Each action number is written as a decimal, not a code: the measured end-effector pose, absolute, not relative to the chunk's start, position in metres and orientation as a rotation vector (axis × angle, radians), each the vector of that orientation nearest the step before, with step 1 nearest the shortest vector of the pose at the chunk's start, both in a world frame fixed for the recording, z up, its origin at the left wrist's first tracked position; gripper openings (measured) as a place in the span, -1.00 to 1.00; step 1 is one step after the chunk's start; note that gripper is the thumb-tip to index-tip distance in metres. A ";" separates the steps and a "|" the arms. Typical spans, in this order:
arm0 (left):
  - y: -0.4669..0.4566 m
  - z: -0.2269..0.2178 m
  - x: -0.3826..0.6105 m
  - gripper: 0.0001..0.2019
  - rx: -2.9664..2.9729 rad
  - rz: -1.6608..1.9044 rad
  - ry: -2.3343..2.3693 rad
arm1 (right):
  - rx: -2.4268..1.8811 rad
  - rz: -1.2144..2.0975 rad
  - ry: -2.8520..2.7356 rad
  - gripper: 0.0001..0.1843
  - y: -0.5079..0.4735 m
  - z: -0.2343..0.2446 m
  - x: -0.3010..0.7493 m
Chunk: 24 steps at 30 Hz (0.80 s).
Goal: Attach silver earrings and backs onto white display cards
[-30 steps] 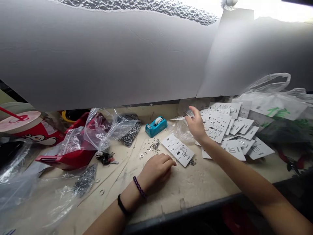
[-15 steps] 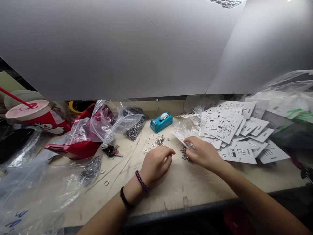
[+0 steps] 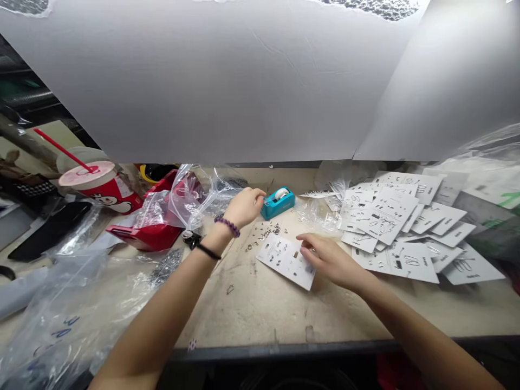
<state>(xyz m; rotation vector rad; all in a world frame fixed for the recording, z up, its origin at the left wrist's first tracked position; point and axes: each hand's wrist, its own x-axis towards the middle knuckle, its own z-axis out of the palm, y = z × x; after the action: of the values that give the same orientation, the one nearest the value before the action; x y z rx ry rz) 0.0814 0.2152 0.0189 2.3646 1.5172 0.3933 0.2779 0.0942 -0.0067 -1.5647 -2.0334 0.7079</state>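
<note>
My left hand is at the cutter end of a blue tape dispenser, its fingers bent and pressed together. Whether a strip of clear tape is between the fingertips cannot be made out. A white card carrying small metal pieces of jewellery lies flat on the table in front of me. My right hand rests over the card's right edge, fingers slightly curved and apart, not gripping it. Just behind the card, small loose metal pieces are scattered.
Many similar cards lie overlapping at the right. Clear plastic bags cover the left side, with a red tray and a red cup with a straw behind. A white panel stands across the back.
My right hand has let go of the card, which now lies flat on the table. My left hand has moved forward from the table to the tape dispenser.
</note>
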 end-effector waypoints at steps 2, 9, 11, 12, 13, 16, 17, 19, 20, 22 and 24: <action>0.232 0.022 0.088 -0.69 2.372 0.252 1.501 | -1.558 0.429 -2.132 -0.74 0.115 -0.003 0.273; 0.263 0.031 0.101 -0.72 2.347 -0.017 1.483 | -1.535 0.330 -2.415 -0.16 0.218 0.007 0.267; 0.267 0.034 0.101 -0.70 2.322 -0.078 1.455 | -1.529 0.370 -2.449 -0.15 0.231 0.002 0.266; 0.268 0.035 0.101 -0.70 2.314 -0.100 1.438 | -1.530 0.376 -2.453 -0.16 0.235 -0.001 0.267; 0.269 0.037 0.100 -0.69 2.309 -0.115 1.423 | -1.533 0.379 -2.451 -0.18 0.237 -0.004 0.267; 0.269 0.042 0.093 -0.68 2.317 -0.133 1.414 | -1.526 0.387 -2.446 -0.18 0.240 -0.010 0.271; 0.269 0.044 0.090 -0.68 2.324 -0.140 1.425 | -1.520 0.392 -2.446 -0.17 0.240 -0.012 0.273; 0.267 0.045 0.083 -0.69 2.334 -0.161 1.453 | -1.506 0.395 -2.446 -0.16 0.241 -0.014 0.275; 0.266 0.044 0.080 -0.69 2.336 -0.174 1.468 | -1.499 0.395 -2.447 -0.16 0.242 -0.014 0.275; 0.263 0.041 0.074 -0.70 2.334 -0.193 1.503 | -1.490 0.387 -2.445 -0.16 0.242 -0.015 0.276; 0.260 0.036 0.071 -0.70 2.335 -0.198 1.548 | -1.485 0.376 -2.445 -0.17 0.241 -0.015 0.275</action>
<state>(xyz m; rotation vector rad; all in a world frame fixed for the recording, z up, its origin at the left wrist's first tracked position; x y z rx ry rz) 0.0713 0.2595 0.0355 2.3346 1.5485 -0.1977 0.2754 0.2408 -0.0147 -1.4850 -2.4448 0.3760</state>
